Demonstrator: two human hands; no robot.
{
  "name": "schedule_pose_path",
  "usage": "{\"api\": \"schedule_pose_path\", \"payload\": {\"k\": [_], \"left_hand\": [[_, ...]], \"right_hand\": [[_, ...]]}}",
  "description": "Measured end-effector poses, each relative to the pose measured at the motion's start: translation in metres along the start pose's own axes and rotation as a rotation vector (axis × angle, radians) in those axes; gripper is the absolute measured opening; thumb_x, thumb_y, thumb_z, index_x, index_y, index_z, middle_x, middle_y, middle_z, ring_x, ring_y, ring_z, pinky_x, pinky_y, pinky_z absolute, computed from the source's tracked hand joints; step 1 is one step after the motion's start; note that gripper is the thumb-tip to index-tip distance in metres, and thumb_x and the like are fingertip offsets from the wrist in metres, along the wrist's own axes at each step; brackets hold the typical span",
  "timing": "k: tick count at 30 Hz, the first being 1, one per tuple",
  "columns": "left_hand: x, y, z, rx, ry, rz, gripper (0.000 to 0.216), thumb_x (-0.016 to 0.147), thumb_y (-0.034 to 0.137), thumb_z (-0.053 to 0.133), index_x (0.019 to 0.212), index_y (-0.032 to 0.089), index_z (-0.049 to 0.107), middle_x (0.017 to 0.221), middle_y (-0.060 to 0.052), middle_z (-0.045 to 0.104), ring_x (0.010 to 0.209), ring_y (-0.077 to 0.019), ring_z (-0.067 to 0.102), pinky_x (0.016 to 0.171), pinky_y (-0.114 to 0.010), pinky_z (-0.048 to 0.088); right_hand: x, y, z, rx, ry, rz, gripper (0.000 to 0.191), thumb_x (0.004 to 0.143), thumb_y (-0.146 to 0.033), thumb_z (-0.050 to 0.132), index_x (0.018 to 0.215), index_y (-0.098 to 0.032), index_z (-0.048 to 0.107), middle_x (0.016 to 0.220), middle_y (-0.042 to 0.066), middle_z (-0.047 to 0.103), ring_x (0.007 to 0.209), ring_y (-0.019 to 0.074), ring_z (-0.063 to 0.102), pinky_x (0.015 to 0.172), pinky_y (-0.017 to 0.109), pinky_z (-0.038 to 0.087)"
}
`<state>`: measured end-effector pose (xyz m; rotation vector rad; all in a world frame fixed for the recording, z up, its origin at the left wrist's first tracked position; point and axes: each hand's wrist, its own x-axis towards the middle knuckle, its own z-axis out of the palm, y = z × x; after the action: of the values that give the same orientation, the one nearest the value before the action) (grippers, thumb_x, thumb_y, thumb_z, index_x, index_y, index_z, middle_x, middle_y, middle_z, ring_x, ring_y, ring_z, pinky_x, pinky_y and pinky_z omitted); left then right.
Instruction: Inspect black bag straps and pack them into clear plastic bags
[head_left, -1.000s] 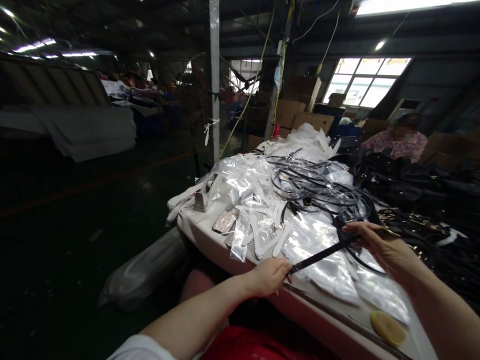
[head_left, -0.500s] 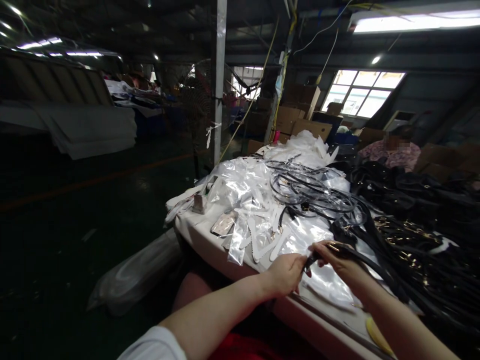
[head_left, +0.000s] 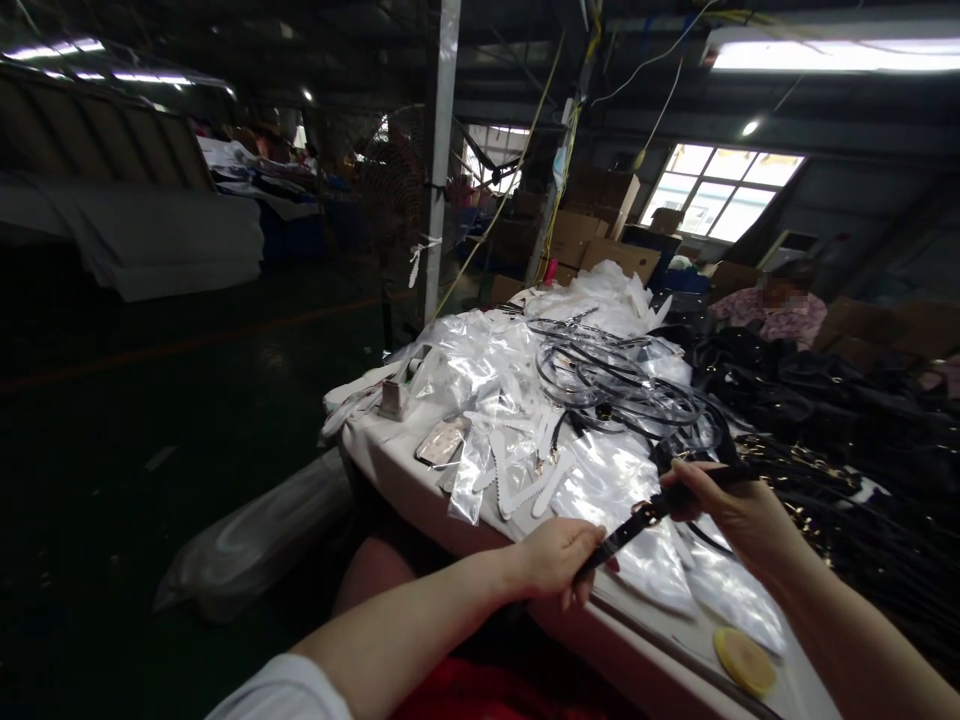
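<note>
A narrow black strap [head_left: 634, 520] runs between my two hands over the near edge of a white table [head_left: 397, 462]. My left hand [head_left: 555, 558] pinches its lower end at the table edge. My right hand [head_left: 731, 508] is closed round the strap higher up, to the right. Under the strap lie clear plastic bags [head_left: 622, 480]. Behind my right hand, a tangle of black straps [head_left: 622, 375] is spread on more bags.
A heap of black bags with gold hardware [head_left: 840, 420] fills the right side. A person in a patterned top [head_left: 772, 310] sits behind it. White toothed strips [head_left: 525, 480], a yellow disc [head_left: 744, 660], cardboard boxes [head_left: 600, 240] and a metal post [head_left: 439, 160] are about. Dark floor lies left.
My hands came together at the strap's end half a second ago. They have since drawn apart again, with the strap stretched between them. The camera has shifted slightly.
</note>
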<state>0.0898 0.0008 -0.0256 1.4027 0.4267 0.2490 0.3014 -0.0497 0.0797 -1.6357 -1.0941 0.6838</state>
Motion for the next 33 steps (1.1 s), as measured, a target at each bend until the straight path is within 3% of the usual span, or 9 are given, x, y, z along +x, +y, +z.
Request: {"api": "schedule_pose_path", "payload": {"k": [6, 9, 14, 18, 23, 33], "left_hand": [[0.004, 0.002, -0.004, -0.115, -0.014, 0.015, 0.058, 0.097, 0.058, 0.028, 0.097, 0.011, 0.062, 0.049, 0.003, 0.056, 0.03, -0.0084, 0.046, 0.037, -0.019, 0.033], [-0.002, 0.009, -0.009, -0.159, 0.027, 0.073, 0.061, 0.093, 0.064, 0.032, 0.096, 0.01, 0.061, 0.052, 0.002, 0.059, 0.033, -0.009, 0.049, 0.036, -0.019, 0.033], [-0.011, 0.023, -0.012, -0.051, 0.059, 0.097, 0.061, 0.09, 0.067, 0.039, 0.099, 0.011, 0.062, 0.055, 0.002, 0.06, 0.035, -0.0093, 0.05, 0.038, -0.019, 0.035], [-0.01, 0.027, -0.008, 0.063, 0.151, 0.02, 0.057, 0.094, 0.06, 0.033, 0.096, 0.011, 0.063, 0.052, 0.003, 0.059, 0.033, -0.0088, 0.046, 0.037, -0.019, 0.03], [-0.006, 0.027, -0.006, 0.067, 0.151, -0.038, 0.057, 0.095, 0.058, 0.031, 0.093, 0.011, 0.063, 0.05, 0.004, 0.058, 0.029, -0.0083, 0.042, 0.037, -0.02, 0.029], [-0.003, 0.026, -0.006, -0.025, 0.096, -0.014, 0.064, 0.092, 0.066, 0.029, 0.093, 0.011, 0.062, 0.05, 0.003, 0.058, 0.028, -0.0083, 0.042, 0.036, -0.02, 0.029]], "right_hand": [[-0.011, -0.009, 0.01, -0.161, 0.084, -0.076, 0.047, 0.066, -0.064, 0.076, 0.073, -0.017, 0.076, 0.06, 0.007, 0.073, 0.053, 0.0207, 0.068, 0.051, 0.027, 0.055], [-0.011, -0.015, 0.01, -0.241, 0.109, -0.042, 0.05, 0.064, -0.066, 0.075, 0.074, -0.017, 0.076, 0.062, 0.008, 0.075, 0.057, 0.024, 0.072, 0.053, 0.028, 0.058], [-0.005, -0.009, 0.006, -0.133, 0.007, 0.084, 0.059, 0.072, -0.072, 0.065, 0.084, -0.015, 0.077, 0.073, 0.011, 0.078, 0.066, 0.0275, 0.075, 0.062, 0.034, 0.062], [-0.01, -0.006, 0.006, -0.086, 0.01, 0.022, 0.06, 0.081, -0.071, 0.055, 0.088, -0.015, 0.076, 0.074, 0.011, 0.078, 0.066, 0.0251, 0.075, 0.064, 0.033, 0.061], [-0.015, -0.011, 0.008, -0.137, 0.017, -0.008, 0.062, 0.078, -0.074, 0.056, 0.083, -0.015, 0.077, 0.071, 0.011, 0.077, 0.063, 0.0241, 0.074, 0.06, 0.031, 0.06], [-0.01, -0.006, 0.011, -0.075, 0.003, 0.132, 0.063, 0.075, -0.073, 0.062, 0.085, -0.013, 0.076, 0.067, 0.011, 0.076, 0.06, 0.0228, 0.074, 0.058, 0.028, 0.06]]}}
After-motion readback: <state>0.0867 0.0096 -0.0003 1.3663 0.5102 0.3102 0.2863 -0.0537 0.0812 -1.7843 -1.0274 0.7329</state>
